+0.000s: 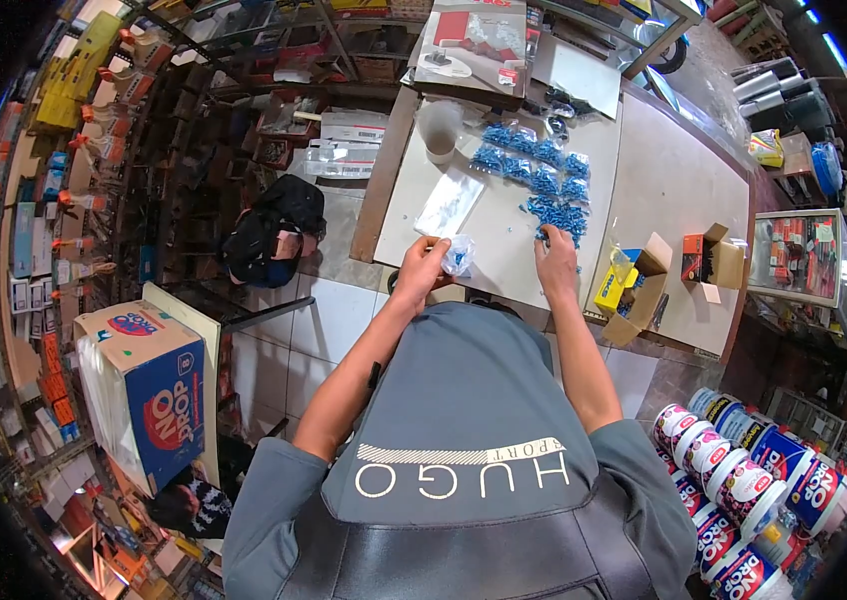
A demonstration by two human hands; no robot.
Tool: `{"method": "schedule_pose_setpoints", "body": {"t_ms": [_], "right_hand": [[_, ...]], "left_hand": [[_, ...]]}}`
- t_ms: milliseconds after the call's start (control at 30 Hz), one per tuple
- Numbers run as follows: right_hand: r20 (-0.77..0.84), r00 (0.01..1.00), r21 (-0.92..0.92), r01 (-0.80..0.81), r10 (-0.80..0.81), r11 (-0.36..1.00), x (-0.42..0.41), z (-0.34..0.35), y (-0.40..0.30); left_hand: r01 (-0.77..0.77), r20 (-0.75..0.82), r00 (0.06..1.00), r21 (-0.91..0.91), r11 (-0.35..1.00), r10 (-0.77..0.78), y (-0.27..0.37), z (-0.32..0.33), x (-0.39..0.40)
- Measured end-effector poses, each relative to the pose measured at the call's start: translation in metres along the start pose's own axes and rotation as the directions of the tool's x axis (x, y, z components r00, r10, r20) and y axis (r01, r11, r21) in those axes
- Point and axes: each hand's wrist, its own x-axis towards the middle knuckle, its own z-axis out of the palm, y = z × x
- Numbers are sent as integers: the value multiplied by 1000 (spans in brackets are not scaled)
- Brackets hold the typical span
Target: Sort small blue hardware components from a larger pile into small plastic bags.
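My left hand holds a small clear plastic bag with a few blue pieces inside, over the near edge of the white tabletop. My right hand reaches with its fingertips into a loose pile of blue plastic wall plugs. Beyond the pile lie rows of filled clear bags of blue plugs. A stack of flat clear plastic bags lies just beyond my left hand. Whether my right fingers grip any plug cannot be told.
A pale cup-like container stands behind the flat bags, near a large printed box. Right of my right hand are an open cardboard box and a smaller open box. Paint buckets are stacked at the lower right.
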Motion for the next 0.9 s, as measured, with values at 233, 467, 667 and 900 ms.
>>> {"method": "schedule_pose_setpoints", "body": {"t_ms": [233,467,667,900], "right_hand": [[94,994,31,51,-53,998,3,-3,0],[161,980,14,112,-113,994,5,-9,3],[74,992,56,96,-100,994,0,-9,-12],[146,989,672,-92,-9,735,-13,-24,-98]], "left_hand": [[6,13,1000,0,1000,-6,2,0,2],[-8,14,1000,-15,1000,8,5,-1,3],[-3,16,1000,-18,1000,3,5,-4,5],[-16,54,998,8,1000,15,3,-3,7]]}}
